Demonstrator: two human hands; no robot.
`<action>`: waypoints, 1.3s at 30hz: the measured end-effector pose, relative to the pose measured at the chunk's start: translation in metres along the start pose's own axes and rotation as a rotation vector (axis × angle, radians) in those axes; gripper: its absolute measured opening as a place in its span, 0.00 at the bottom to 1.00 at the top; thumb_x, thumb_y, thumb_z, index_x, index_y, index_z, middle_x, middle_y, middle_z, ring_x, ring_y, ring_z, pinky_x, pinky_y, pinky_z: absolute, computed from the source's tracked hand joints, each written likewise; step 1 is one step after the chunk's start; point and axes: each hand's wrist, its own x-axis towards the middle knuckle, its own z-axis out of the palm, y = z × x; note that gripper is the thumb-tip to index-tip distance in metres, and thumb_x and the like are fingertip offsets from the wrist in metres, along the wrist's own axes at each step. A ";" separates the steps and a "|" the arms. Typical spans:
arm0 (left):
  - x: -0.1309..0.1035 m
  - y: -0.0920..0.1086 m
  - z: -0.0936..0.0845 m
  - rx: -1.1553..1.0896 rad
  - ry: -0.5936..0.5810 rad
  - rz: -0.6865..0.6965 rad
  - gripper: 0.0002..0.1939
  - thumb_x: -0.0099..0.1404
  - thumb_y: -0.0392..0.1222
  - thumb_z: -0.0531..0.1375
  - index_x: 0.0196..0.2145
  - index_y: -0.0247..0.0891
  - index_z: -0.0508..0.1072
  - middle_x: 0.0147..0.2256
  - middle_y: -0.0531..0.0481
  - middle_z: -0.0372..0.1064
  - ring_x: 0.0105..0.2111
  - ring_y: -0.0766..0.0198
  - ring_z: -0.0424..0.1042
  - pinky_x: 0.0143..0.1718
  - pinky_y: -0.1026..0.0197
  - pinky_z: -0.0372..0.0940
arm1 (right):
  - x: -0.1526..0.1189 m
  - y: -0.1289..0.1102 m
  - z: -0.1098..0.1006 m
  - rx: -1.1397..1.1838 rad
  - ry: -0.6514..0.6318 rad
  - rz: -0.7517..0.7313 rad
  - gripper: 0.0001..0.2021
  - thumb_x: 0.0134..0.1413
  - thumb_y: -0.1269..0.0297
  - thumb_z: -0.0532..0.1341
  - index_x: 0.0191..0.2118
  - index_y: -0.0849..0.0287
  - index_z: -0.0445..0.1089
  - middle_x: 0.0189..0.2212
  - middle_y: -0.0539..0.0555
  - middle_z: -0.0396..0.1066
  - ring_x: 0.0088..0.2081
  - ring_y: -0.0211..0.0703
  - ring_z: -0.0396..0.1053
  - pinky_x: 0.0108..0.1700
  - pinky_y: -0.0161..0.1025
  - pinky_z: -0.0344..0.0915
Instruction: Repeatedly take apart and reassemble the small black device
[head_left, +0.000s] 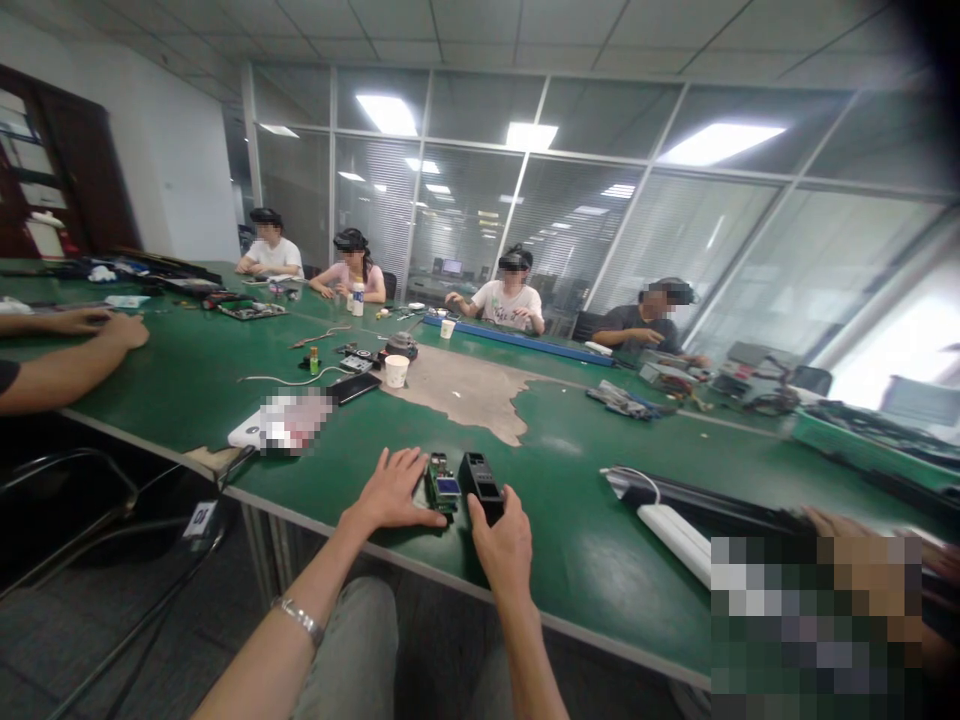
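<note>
A small green circuit board [442, 484] with a bluish display lies near the table's front edge. My left hand [391, 490] rests flat beside it, fingers stretched out, the thumb reaching along its near end; I cannot tell whether the thumb presses on it. To the right of the board is a black plastic housing [480, 476] with rectangular openings in its face. My right hand [504, 532] has it between thumb and fingers, closed around its near end.
Beyond my hands a paper cup [397, 372] and a black phone-like slab [355, 389] stand near a bare brown patch [457, 385]. A white power strip [679, 535] lies to the right, near another person's hand. Several people sit around the green table [570, 560].
</note>
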 end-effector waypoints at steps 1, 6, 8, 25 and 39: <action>0.000 0.000 0.000 0.001 -0.002 -0.002 0.58 0.47 0.80 0.54 0.65 0.40 0.50 0.67 0.40 0.44 0.66 0.44 0.44 0.65 0.40 0.33 | 0.000 0.000 0.000 -0.011 0.000 -0.001 0.35 0.54 0.46 0.56 0.58 0.73 0.59 0.51 0.70 0.67 0.53 0.60 0.64 0.54 0.47 0.59; 0.000 0.001 -0.002 -0.010 -0.009 -0.004 0.60 0.47 0.80 0.54 0.66 0.39 0.46 0.67 0.40 0.43 0.66 0.44 0.43 0.65 0.40 0.33 | -0.002 0.000 -0.003 -0.030 -0.002 -0.012 0.33 0.53 0.47 0.57 0.57 0.71 0.60 0.49 0.69 0.68 0.52 0.59 0.65 0.52 0.46 0.60; 0.000 0.001 -0.002 -0.019 -0.010 -0.006 0.61 0.46 0.80 0.54 0.67 0.39 0.43 0.67 0.40 0.42 0.66 0.44 0.43 0.65 0.40 0.33 | -0.002 -0.001 -0.004 -0.030 -0.007 -0.025 0.30 0.55 0.49 0.56 0.55 0.68 0.63 0.47 0.67 0.70 0.50 0.58 0.66 0.51 0.46 0.60; -0.004 0.002 -0.005 -0.023 0.031 0.015 0.57 0.47 0.79 0.55 0.65 0.42 0.51 0.65 0.41 0.48 0.65 0.44 0.46 0.65 0.38 0.35 | -0.006 -0.058 -0.023 0.305 0.033 0.062 0.26 0.52 0.43 0.58 0.48 0.60 0.71 0.41 0.59 0.76 0.42 0.49 0.73 0.43 0.39 0.63; 0.000 -0.003 0.004 -0.009 0.037 0.006 0.58 0.49 0.75 0.57 0.66 0.39 0.44 0.66 0.39 0.45 0.65 0.46 0.45 0.65 0.39 0.35 | -0.006 -0.077 -0.015 -0.058 -0.091 -0.030 0.21 0.54 0.48 0.57 0.48 0.58 0.69 0.37 0.58 0.75 0.41 0.51 0.72 0.41 0.39 0.61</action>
